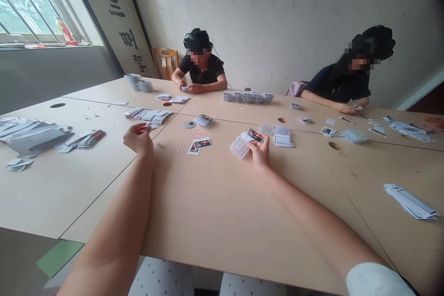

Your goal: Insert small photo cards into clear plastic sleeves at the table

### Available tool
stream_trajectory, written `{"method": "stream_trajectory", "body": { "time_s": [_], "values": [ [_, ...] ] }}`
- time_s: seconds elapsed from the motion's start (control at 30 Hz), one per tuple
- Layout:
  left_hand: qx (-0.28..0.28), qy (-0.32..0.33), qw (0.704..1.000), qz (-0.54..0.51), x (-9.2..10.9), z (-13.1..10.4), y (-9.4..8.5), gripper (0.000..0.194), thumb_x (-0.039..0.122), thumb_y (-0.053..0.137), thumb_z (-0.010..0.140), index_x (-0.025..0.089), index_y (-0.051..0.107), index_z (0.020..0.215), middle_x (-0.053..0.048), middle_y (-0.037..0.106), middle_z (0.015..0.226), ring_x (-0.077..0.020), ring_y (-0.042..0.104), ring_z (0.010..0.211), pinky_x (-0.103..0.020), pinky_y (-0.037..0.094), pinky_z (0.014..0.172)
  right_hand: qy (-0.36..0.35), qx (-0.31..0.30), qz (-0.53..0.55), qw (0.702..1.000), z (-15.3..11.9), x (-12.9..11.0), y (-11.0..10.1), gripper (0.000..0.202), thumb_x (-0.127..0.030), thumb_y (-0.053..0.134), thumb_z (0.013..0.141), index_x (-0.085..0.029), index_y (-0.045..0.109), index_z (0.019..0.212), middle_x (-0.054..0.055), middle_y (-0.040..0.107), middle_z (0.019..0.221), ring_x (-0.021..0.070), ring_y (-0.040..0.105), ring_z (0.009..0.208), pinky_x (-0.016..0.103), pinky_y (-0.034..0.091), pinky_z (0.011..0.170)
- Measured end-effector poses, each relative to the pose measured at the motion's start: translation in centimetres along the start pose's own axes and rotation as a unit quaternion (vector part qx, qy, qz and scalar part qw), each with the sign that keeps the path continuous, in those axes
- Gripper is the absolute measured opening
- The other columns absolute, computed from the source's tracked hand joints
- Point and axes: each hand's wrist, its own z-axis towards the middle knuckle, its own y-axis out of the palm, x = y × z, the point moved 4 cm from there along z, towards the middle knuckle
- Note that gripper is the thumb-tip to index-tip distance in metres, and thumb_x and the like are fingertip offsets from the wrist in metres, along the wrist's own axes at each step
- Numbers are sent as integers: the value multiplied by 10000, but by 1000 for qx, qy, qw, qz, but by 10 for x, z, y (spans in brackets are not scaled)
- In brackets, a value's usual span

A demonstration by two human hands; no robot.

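My right hand (261, 151) is closed around a dark-pictured photo card (255, 135) and a clear, patterned plastic sleeve (239, 146), with white card edges between them. At the left, my left hand (138, 139) has its fingers pinched together beside a spread pile of white cards (148, 115). A small white piece lies at its fingertips; whether it is gripped is hard to make out. Between my hands, two photo cards (202, 143) overlap on the table. Behind them sits a stack of sleeved cards (203, 120) next to a round disc (189, 125).
Folded white papers (34, 134) cover the left side. Packed sleeves stand in a row (248, 97) at the back. Black-framed cards (283, 141) lie right of my right hand, long strips (411, 201) farther right. Two people (199, 67) (338, 78) sit opposite, handling cards. The table (222, 222) has round holes.
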Motion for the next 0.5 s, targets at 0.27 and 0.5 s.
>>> {"method": "stream_trajectory", "body": {
  "time_s": [0.27, 0.5],
  "values": [
    [-41, 58, 997, 20, 26, -29, 17, 302, 284, 447, 909, 123, 699, 948, -42, 693, 747, -142, 635, 721, -295, 477, 798, 1, -14, 8, 1000, 0, -1, 1, 516, -251, 675, 645, -260, 397, 1079, -57, 592, 672, 166, 566, 661, 258, 451, 546],
    [-409, 131, 899, -84, 83, -147, 68, 240, 363, 544, 836, 186, 658, 952, -65, 691, 967, -182, 662, 857, -288, 512, 758, 1, -122, 51, 991, -6, -7, 13, 646, -240, 707, 609, -274, 357, 1151, -79, 614, 647, 138, 561, 580, 223, 422, 518]
  ]
}}
